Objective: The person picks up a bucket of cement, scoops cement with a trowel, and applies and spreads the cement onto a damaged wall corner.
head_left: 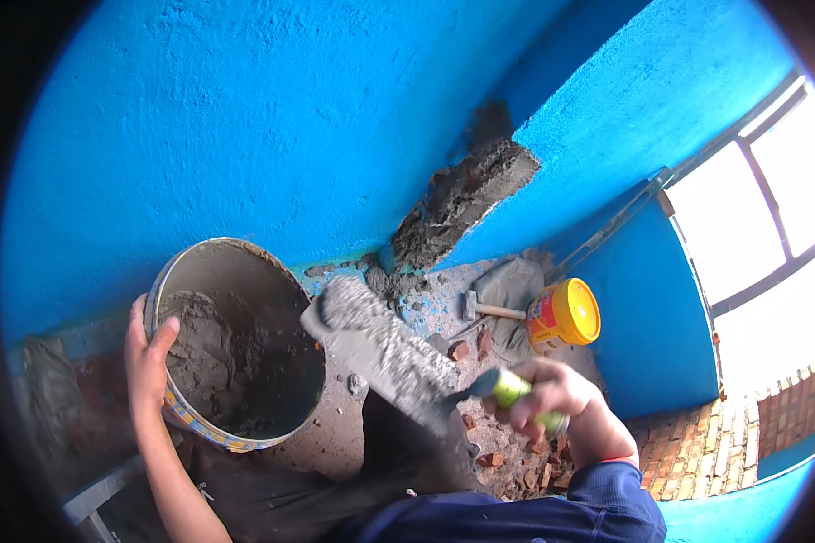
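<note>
Holding a trowel [385, 376] of mortar [355, 308]

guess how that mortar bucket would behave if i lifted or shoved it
The bucket is probably heavy, since a thick grey mix lies inside. It looks stiff, so it likely keeps its round shape when pushed. A hard shove up high, where the left hand holds it, might tip it, as the mix sits low.
</note>
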Motion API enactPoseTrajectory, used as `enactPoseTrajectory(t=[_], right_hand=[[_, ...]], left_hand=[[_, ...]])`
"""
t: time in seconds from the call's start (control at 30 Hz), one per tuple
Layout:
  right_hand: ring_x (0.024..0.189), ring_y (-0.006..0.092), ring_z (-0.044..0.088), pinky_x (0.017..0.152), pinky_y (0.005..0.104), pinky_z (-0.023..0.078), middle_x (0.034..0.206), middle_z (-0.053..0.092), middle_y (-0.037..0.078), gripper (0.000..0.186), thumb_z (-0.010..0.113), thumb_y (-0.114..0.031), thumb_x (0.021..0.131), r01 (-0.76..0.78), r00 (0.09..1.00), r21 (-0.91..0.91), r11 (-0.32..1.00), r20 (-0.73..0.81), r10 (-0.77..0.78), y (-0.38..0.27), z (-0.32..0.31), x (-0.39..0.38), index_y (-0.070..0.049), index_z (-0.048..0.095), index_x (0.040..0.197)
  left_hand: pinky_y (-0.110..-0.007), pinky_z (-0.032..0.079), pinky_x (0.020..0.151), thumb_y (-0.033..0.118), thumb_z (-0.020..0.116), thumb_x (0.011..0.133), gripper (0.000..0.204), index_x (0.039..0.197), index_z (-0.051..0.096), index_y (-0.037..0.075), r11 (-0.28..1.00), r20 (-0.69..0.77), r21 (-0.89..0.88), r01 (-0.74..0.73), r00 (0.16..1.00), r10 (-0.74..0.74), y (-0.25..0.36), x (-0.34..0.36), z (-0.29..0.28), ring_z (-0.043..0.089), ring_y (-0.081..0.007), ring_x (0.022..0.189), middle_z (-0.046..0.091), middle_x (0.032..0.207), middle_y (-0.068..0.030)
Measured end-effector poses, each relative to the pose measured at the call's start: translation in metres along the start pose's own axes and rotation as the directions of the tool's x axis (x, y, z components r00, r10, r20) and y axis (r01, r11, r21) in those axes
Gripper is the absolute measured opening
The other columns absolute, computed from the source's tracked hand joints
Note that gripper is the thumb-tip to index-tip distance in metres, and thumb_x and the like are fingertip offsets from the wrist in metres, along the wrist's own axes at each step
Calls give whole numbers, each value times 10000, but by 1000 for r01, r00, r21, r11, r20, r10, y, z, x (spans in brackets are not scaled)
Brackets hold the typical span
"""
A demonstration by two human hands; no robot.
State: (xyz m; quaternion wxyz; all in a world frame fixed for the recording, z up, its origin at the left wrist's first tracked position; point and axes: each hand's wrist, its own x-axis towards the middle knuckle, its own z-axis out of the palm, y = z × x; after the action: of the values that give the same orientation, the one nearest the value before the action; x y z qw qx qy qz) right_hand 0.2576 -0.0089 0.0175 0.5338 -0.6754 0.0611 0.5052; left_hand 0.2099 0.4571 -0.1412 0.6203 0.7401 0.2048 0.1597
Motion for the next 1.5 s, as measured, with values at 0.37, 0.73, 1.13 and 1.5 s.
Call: enactPoseTrajectory(t=[0.37,0.73,1.13,1.5], right_hand=[[388,131,457,319,239,366,615,498,54,393,590,-323,910,246,935,549,799,82,-345,18,-118,67,49,533,1027],[667,117,610,623,294,498,782,640,65,256,668,-188,832,135,702,-693,709,-437,-562,38,-82,72,-3,571,980],[549,165,552,512,329,461,668,565,55,139,620,-165,784,-219,913,-134,966,-377,155,213,-170,234,-43,574,737],[498,193,546,469,327,451,601,554,88,170,590,-176,749,-14,869,109,994,-491,66,255,-154,290,-26,588,671]], left_hand=[[-337,377,1015,202,626,845,563,1340,462,-10,1000,43,2,12,999,-12,0,1,4,514,-222,1162,555,1256,-129],[-334,381,1012,196,618,861,536,1325,474,-30,1000,3,4,-26,1000,26,-10,3,-2,528,-211,1142,572,1237,-124],[-327,364,1022,221,597,864,562,1354,465,-22,999,33,31,30,999,-31,-3,3,4,507,-212,1176,549,1281,-123],[-328,332,1043,269,614,860,602,1359,456,-29,997,21,27,78,997,-79,5,5,22,477,-223,1199,523,1293,-127]])
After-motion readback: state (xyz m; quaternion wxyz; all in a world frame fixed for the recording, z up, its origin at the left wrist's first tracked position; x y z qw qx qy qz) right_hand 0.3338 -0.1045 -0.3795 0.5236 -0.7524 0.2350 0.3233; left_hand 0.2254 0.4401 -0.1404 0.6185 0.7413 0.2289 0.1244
